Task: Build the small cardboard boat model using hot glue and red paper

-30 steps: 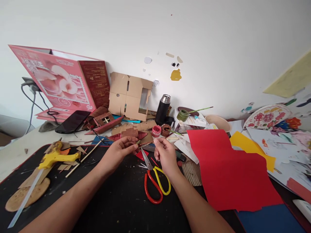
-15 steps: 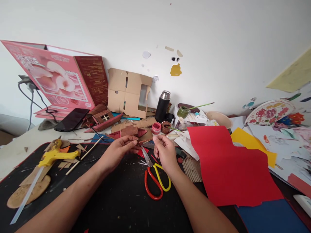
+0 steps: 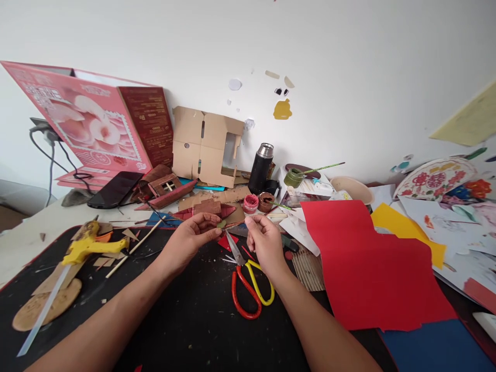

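Note:
My right hand (image 3: 265,238) is closed in a pinch on one end of a thin brown stick (image 3: 235,224), which points left. At its other end a small green piece (image 3: 221,224) shows at the fingertips of my left hand (image 3: 194,235), whose thumb and fingers close around it. Whether the green piece is joined to the stick I cannot tell. Just below lie scissors (image 3: 246,289) with one red and one yellow handle, blades towards my hands. Behind my left hand rests a reddish-brown model boat (image 3: 207,207).
A yellow glue gun (image 3: 87,248) lies left with cardboard scraps. Another model boat (image 3: 166,188), a black flask (image 3: 260,170) and paint jars (image 3: 251,203) stand behind. Red paper (image 3: 375,274) covers the right. A wooden stick (image 3: 134,249) lies on the black mat (image 3: 174,330).
The fingers of my left hand have shifted slightly, and the green piece now shows at their tips. My right hand keeps its pinch on the brown stick. The view has moved a little.

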Tool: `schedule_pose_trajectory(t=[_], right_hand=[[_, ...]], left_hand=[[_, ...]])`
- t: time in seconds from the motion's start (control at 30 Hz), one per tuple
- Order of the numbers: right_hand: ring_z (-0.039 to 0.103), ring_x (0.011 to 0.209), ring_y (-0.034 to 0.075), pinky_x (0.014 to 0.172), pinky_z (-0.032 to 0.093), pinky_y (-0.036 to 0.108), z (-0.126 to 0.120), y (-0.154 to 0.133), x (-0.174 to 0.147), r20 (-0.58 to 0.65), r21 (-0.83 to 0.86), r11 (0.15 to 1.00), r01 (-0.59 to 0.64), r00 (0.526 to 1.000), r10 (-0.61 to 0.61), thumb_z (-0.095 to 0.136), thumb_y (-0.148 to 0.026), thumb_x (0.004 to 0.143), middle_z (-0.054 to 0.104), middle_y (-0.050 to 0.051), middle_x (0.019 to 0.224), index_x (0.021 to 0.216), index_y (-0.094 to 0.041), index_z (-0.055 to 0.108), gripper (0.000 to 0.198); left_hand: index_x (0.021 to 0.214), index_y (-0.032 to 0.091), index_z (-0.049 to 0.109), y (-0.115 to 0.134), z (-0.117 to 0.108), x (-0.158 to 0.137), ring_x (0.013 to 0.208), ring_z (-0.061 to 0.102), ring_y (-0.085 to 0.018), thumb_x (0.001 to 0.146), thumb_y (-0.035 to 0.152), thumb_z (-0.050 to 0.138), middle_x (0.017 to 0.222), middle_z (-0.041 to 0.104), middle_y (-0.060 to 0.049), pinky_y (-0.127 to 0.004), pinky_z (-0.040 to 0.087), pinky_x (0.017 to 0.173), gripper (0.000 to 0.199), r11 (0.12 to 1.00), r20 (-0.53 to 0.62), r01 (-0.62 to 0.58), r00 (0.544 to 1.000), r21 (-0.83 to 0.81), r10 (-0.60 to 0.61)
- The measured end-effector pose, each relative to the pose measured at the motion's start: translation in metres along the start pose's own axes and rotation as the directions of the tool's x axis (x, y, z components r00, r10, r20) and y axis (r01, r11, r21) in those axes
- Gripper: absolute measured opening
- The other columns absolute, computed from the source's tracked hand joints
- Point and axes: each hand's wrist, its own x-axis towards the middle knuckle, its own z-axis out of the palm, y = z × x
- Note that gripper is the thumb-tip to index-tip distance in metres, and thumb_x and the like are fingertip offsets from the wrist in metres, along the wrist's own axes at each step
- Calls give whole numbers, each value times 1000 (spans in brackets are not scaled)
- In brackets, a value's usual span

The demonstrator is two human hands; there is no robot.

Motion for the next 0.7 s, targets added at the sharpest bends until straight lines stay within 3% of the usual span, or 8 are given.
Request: schedule_pose_trajectory(t=[0.2, 0.3, 0.4, 0.5, 0.7], right_hand=[[41, 39, 10, 42, 31, 23, 1, -3, -3, 25, -63, 998, 9, 1000, -8, 78, -64, 87, 49, -10, 50, 86, -23, 65, 44], [42, 41, 11, 44, 31, 24, 2, -1, -8, 127, -164, 986, 44, 992, -23, 76, -59, 91, 52, -8, 54, 86, -23, 68, 38], [46, 48, 12, 49, 33, 25, 4, 3, -12, 243, -274, 954, 122, 968, -54, 73, -50, 96, 55, -6, 58, 87, -23, 73, 28], [50, 55, 14, 55, 35, 26, 4, 5, -16, 354, -372, 904, 212, 932, -73, 72, -45, 100, 59, -4, 62, 90, -25, 77, 24], [66, 66, 18, 65, 39, 27, 3, 6, -20, 515, -538, 718, 441, 847, -135, 74, -32, 102, 78, -1, 78, 96, -29, 82, 11]], left_hand=[[108, 21, 76, 2, -4, 1, 97, 78, -29, 66, 51, 99, 109, 82, -9, -45, 66, 90, 56, 1000, -17, -4, 1000, -17, 4], [120, 21, 79, 6, -7, 1, 105, 78, -31, 69, 51, 98, 130, 81, -14, -48, 65, 96, 62, 999, -17, -30, 999, -39, 29], [123, 22, 82, 9, -10, 2, 109, 78, -32, 72, 51, 97, 135, 80, -14, -49, 63, 103, 61, 998, -19, -53, 998, -46, 53], [120, 22, 84, 9, -11, 3, 116, 77, -33, 72, 51, 97, 130, 82, -13, -50, 60, 107, 58, 998, -24, -60, 998, -26, 59], [119, 19, 82, 4, -13, 5, 101, 79, -31, 68, 51, 98, 118, 85, -13, -49, 63, 99, 63, 999, -42, -18, 999, -34, 16]])
